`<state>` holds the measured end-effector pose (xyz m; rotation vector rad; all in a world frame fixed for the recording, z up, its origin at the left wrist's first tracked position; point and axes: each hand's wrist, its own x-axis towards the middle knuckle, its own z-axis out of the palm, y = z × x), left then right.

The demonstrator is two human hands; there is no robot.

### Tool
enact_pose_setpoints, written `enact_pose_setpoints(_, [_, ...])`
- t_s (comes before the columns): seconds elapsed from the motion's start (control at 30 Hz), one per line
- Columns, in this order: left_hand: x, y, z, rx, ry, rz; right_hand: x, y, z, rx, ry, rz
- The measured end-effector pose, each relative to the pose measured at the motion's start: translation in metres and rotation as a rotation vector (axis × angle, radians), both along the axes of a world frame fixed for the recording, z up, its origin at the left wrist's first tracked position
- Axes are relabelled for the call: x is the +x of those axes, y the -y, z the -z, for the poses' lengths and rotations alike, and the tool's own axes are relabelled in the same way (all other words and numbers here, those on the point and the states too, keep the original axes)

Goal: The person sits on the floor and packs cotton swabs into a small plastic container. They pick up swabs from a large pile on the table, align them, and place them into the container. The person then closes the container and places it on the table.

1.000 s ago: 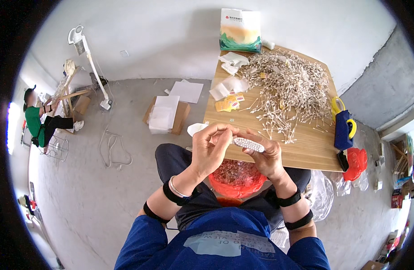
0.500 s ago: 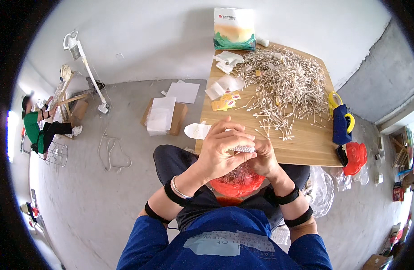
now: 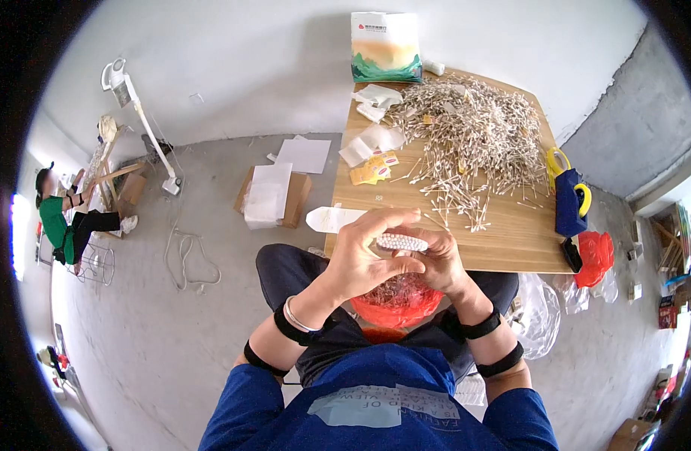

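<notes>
Above a wooden tabletop [image 3: 511, 240] heaped with cotton swabs [image 3: 473, 135], over a red bag [image 3: 396, 304] in our lap, our left hand [image 3: 360, 259] and right hand [image 3: 439, 263] both clasp a swab bundle [image 3: 402, 242]. It looks light, soft and loose, best gripped around its middle.

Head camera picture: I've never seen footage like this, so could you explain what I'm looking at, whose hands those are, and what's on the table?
The round, bent view comes from a fisheye camera worn on a person's head, looking down at their own lap and arms. The left hand and right hand meet in front of the body, together holding a small bundle of white-tipped cotton swabs. Beneath them on the lap sits a red plastic bag. Ahead is a wooden table carrying a big loose pile of swabs, some small clear packets and a printed paper bag. Far left, another person sits on the floor.
</notes>
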<state>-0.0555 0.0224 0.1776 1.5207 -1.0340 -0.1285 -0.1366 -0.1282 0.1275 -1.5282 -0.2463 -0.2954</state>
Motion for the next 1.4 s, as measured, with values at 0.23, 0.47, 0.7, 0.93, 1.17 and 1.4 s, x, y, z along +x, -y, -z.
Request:
enact_pose_setpoints(0.23, [0.012,-0.008,0.015,-0.092,0.025,0.075,-0.003,0.004,-0.006,-0.002,-0.022,-0.037])
enact_pose_setpoints(0.47, [0.013,-0.01,0.017,-0.108,-0.155,0.084,-0.005,0.002,-0.008,0.043,-0.02,0.012])
enact_pose_setpoints(0.7, [0.007,-0.006,0.009,-0.106,0.039,0.003,-0.004,0.008,-0.009,0.009,0.014,-0.002])
enact_pose_setpoints(0.93, [0.015,-0.008,0.016,-0.135,0.056,0.073,-0.002,0.004,-0.018,-0.025,0.007,0.046])
enact_pose_setpoints(1.17, [0.019,-0.008,0.016,-0.088,0.091,0.091,-0.004,0.002,-0.016,-0.016,0.018,0.11])
enact_pose_setpoints(1.4, [0.021,-0.006,0.03,-0.128,-0.016,0.105,0.0,0.01,-0.007,-0.07,0.014,0.061])
